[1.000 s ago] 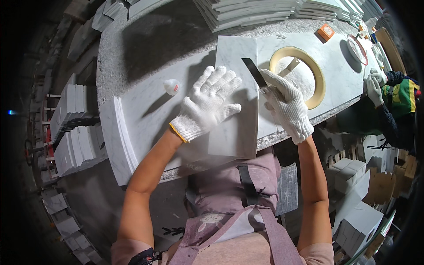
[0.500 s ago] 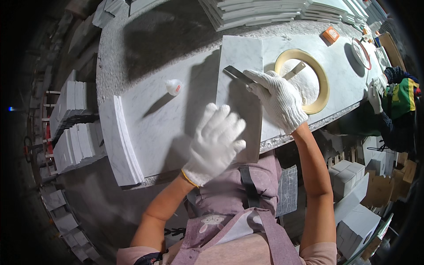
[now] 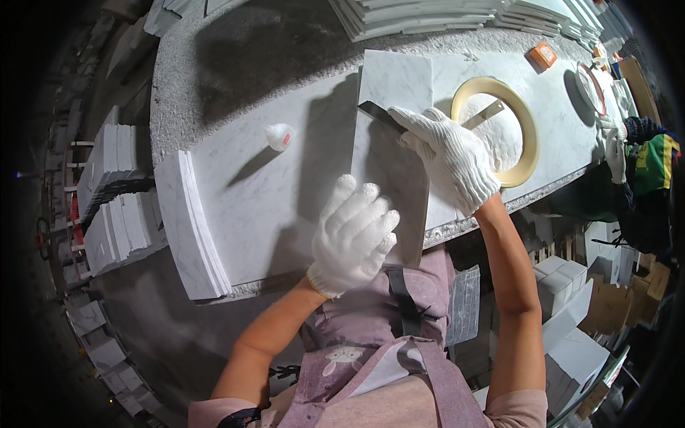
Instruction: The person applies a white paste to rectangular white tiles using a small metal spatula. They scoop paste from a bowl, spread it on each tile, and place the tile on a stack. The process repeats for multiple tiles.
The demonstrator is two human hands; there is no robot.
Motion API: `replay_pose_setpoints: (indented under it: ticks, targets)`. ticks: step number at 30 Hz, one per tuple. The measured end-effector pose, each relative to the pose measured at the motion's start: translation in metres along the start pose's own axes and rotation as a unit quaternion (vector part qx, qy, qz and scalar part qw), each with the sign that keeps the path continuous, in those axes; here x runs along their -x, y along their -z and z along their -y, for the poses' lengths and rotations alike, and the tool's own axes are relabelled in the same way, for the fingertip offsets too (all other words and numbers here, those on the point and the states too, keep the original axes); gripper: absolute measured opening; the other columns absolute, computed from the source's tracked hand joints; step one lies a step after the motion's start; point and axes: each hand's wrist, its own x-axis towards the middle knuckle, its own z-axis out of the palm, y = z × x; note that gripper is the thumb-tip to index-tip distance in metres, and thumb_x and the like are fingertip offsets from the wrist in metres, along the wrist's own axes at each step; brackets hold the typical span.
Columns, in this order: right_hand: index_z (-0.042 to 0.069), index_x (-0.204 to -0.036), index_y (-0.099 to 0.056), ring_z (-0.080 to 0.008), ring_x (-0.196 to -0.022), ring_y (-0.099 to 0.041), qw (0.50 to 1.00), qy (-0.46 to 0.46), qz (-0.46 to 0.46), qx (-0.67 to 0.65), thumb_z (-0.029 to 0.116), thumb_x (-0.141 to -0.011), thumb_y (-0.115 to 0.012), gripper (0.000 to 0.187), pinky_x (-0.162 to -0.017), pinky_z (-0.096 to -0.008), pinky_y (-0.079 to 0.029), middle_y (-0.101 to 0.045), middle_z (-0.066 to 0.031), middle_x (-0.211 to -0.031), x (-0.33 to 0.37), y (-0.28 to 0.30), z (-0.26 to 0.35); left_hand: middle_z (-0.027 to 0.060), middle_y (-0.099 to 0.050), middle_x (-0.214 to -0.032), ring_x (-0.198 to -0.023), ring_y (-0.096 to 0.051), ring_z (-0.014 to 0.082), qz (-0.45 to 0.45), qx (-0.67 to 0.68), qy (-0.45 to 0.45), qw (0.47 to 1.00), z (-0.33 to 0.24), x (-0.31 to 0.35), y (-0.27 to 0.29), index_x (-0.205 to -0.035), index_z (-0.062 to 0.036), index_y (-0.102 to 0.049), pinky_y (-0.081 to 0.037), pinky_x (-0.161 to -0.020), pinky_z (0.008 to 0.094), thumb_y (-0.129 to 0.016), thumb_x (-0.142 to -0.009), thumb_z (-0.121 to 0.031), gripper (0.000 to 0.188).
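Note:
My right hand [image 3: 457,158], in a white knitted glove, is closed on a dark flat scraper blade [image 3: 379,116]. The blade's end rests on or just above a narrow marble tile [image 3: 394,80]. My left hand [image 3: 353,239], gloved likewise, hovers over the tile's near left edge. Its fingers are slightly bent and apart, and nothing is in it. Just right of my right hand stands a cream-rimmed round bowl [image 3: 530,135] with a white mass [image 3: 492,143] inside. A light flat strip with a hole [image 3: 489,112] lies over that mass, partly behind my hand.
A small white bottle [image 3: 277,137] stands on a larger marble slab [image 3: 235,192]. Thin tiles [image 3: 191,228] are stacked at the left edge, more [image 3: 421,18] at the back. An orange box [image 3: 543,55] and a red-rimmed dish [image 3: 591,89] sit far right, near another person's gloved hand [image 3: 615,155].
My left hand has turned a little and its fingers have bent inward. My right hand keeps its hold on the scraper blade, with the blade slightly shifted over the tile.

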Motion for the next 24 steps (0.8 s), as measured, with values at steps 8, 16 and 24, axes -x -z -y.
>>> replay_pose_setpoints:
  ticks: [8,16,24]
  targets:
    - [0.018,-0.145,-0.066,-0.0321,-0.09,-0.071,0.999,-0.021,0.037,0.016,0.007,-0.102,-0.061,0.045,-0.08,-0.0404,-0.056,-0.069,-0.0127,-0.097,-0.0009,0.0013,-0.0005,0.0125,-0.069,-0.118,-0.128,-0.062,0.0372,0.002,0.022,0.002,1.0,0.0038,0.0026,-0.0012,-0.115,-0.0058,-0.075,-0.044,-0.117,0.0615,-0.07,-0.097,-0.019,0.023]
    - [0.018,-0.146,-0.065,-0.0325,-0.09,-0.071,0.999,-0.004,0.015,0.029,0.006,-0.102,-0.059,0.046,-0.079,-0.0403,-0.056,-0.069,-0.0132,-0.099,-0.0013,-0.0019,-0.0022,0.0127,-0.069,-0.12,-0.128,-0.062,0.0375,-0.007,0.021,-0.001,1.0,0.0044,0.0038,-0.0022,-0.115,-0.006,-0.075,-0.043,-0.117,0.0626,-0.07,-0.096,-0.018,0.023]
    - [0.016,-0.146,-0.065,-0.0311,-0.09,-0.073,0.998,-0.003,0.056,0.017,0.002,-0.098,-0.058,0.05,-0.079,-0.04,-0.059,-0.072,-0.0112,-0.103,-0.0011,0.0004,0.0003,0.0131,-0.068,-0.117,-0.125,-0.062,0.0376,-0.001,0.015,-0.002,1.0,0.0041,0.0039,-0.0012,-0.115,-0.0065,-0.074,-0.044,-0.117,0.063,-0.07,-0.096,-0.019,0.023]
